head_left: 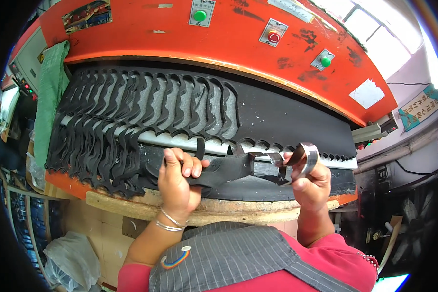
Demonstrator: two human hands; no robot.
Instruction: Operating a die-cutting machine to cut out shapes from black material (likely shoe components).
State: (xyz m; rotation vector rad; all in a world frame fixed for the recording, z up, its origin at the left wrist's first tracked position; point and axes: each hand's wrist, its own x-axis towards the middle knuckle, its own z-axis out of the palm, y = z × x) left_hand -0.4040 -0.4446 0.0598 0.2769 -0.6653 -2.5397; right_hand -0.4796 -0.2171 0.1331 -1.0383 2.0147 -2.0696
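Observation:
Above the near edge of the bench, my left hand [180, 177] has its fingers curled round a black piece of sheet material [231, 169], which stretches right toward a metal cutting die [307, 158]. That die is a thin, bent steel band with a looped right end. My right hand [312, 187] grips it at this loop. Under both hands lies a black sheet [297, 117] with a row of wavy cut-outs along its left half. A heap of wavy black strips [95, 155] lies to the left of my left hand.
An orange machine beam [155, 36] spans the far side, bearing green buttons [200, 16] and a red button [274, 36]. A pale wooden rail [131, 208] edges the bench nearest me. Green cloth [53, 92] hangs at left; a plastic bag [73, 258] sits lower left.

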